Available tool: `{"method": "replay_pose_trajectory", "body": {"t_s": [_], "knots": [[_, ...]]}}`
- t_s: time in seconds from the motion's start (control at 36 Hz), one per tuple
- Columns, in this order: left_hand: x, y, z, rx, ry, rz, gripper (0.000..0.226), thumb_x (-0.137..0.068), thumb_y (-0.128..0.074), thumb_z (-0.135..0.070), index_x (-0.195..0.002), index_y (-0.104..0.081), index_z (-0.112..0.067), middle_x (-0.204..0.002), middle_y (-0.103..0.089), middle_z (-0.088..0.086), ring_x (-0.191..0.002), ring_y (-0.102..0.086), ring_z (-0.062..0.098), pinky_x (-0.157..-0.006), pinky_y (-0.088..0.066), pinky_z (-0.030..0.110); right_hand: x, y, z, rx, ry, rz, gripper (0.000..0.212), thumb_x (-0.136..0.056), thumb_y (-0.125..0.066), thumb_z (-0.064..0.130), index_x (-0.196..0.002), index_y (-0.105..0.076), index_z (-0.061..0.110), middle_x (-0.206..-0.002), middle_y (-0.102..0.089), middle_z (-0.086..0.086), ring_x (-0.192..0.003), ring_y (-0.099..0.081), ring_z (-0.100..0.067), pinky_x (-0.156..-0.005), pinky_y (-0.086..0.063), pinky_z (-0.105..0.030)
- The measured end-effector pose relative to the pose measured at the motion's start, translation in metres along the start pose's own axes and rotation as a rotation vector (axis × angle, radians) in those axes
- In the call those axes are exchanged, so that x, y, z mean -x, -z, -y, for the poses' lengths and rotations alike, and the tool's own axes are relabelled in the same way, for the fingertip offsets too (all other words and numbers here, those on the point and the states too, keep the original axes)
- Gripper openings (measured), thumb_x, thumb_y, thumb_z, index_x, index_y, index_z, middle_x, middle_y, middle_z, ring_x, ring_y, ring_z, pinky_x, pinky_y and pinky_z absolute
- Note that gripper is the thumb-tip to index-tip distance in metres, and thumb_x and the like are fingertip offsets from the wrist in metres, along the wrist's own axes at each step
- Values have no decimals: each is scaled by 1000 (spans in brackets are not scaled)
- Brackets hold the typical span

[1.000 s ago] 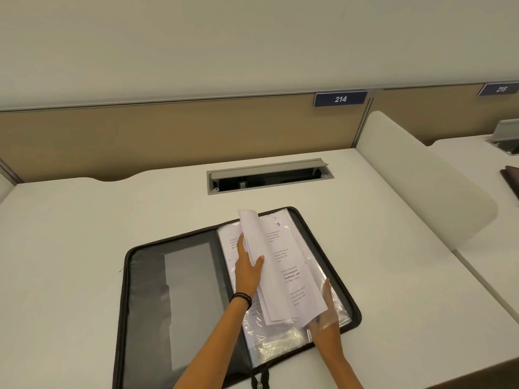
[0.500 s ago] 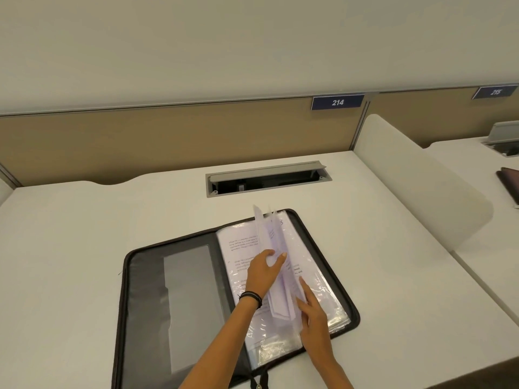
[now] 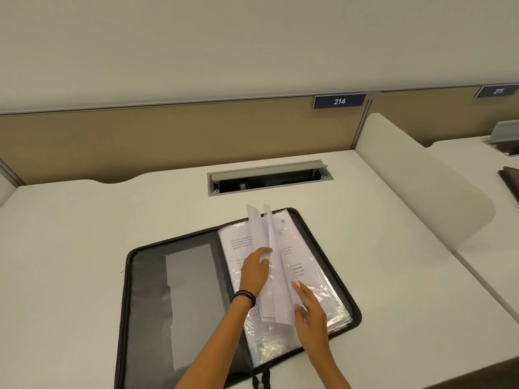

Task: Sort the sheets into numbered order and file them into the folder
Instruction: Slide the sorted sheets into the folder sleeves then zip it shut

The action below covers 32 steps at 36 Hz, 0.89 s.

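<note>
Even, soft overhead light, faint shadows, glare on the plastic sleeves (image 3: 323,301), wide-angle bowing at edges

White desk (image 3: 84,234). 1 open black zip folder (image 3: 146,290) lies flat on it, near centre, slightly angled. Grey cable hatch (image 3: 266,167) set into the top just beyond the folder, lid raised. White divider (image 3: 407,178) along the right edge; neighbouring desk (image 3: 483,220) beyond carries a dark flat item (image 3: 511,181).
</note>
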<state>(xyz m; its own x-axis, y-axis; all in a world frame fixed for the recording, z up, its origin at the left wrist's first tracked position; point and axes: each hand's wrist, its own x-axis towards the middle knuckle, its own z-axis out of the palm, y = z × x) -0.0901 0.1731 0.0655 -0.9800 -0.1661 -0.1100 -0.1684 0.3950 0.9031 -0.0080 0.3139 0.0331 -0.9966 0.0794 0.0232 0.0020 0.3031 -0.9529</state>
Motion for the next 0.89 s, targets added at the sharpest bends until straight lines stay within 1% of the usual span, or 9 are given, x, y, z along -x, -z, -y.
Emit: {"method": "replay_pose_trajectory", "body": {"t_s": [0.08,0.17,0.25,0.36,0.47,0.58,0.67,0.75,0.89], "knots": [[3,1,-3,70,63,-41,27,-103,-38,-23,-102,-64,-17,-104,-61,-5,-92,-53,7,-82,-39,17,2,-1,3,-40,12,86,87,-91,-48,-10,-105,-44,76,-130,-42,26,-119,-36,22,-94,-37,-6],[2,1,-2,101,80,-76,29,-97,-46,-44,-81,-52,-21,-78,-54,-9,-73,-50,6,-67,-40,19,3,-1,3,-50,24,186,83,-89,-46,-13,-106,-53,68,-125,-51,37,-122,-38,17,-98,-39,-9],[-2,3,5,72,51,-51,16,-93,-59,-30,-96,-56,-15,-92,-60,-6,-91,-59,16,-78,-47,22,2,2,9,-102,36,230,69,-90,-52,-8,-100,-62,60,-114,-59,34,-114,-52,9,-92,-45,-12],[0,8,9,44,54,-57,26,-93,-58,-11,-118,-51,-7,-108,-56,-1,-93,-51,12,-63,-39,2,-2,10,5,-168,10,92,33,-91,-57,2,-97,-74,29,-101,-71,15,-102,-64,-4,-90,-53,-28],[0,9,14,109,85,-67,54,-92,-60,-11,-137,-31,-18,-118,-57,8,-92,-57,18,-79,-52,24,-2,15,-16,111,77,-198,27,-90,-59,3,-108,-66,21,-138,-46,14,-127,-40,-3,-99,-40,-15],[1,9,17,151,73,-46,71,-93,-58,-10,-148,-15,-22,-117,-49,-1,-100,-54,19,-93,-49,40,-6,15,-48,267,-104,-138,70,-88,-65,20,-146,-28,24,-157,3,7,-143,7,-11,-114,-23,-46],[-2,9,22,117,46,-46,51,-93,-57,-8,-136,-36,-25,-121,-51,2,-101,-55,20,-90,-50,34,-4,13,-59,309,-109,-60,79,-89,-62,26,-148,-10,32,-154,23,11,-137,28,-3,-114,-22,-54],[-3,7,24,98,7,-51,24,-92,-56,-4,-111,-55,-19,-121,-55,0,-108,-51,15,-95,-45,25,-3,12,-54,265,-72,-43,76,-91,-60,20,-148,-11,33,-155,22,13,-138,24,1,-113,-29,-47],[-4,2,29,115,34,-48,19,-92,-57,-4,-98,-64,-21,-108,-60,-6,-108,-52,13,-104,-41,32,0,10,-36,229,42,-37,79,-92,-51,-5,-141,-16,45,-158,-5,5,-142,-10,-7,-103,-36,-12]]}}
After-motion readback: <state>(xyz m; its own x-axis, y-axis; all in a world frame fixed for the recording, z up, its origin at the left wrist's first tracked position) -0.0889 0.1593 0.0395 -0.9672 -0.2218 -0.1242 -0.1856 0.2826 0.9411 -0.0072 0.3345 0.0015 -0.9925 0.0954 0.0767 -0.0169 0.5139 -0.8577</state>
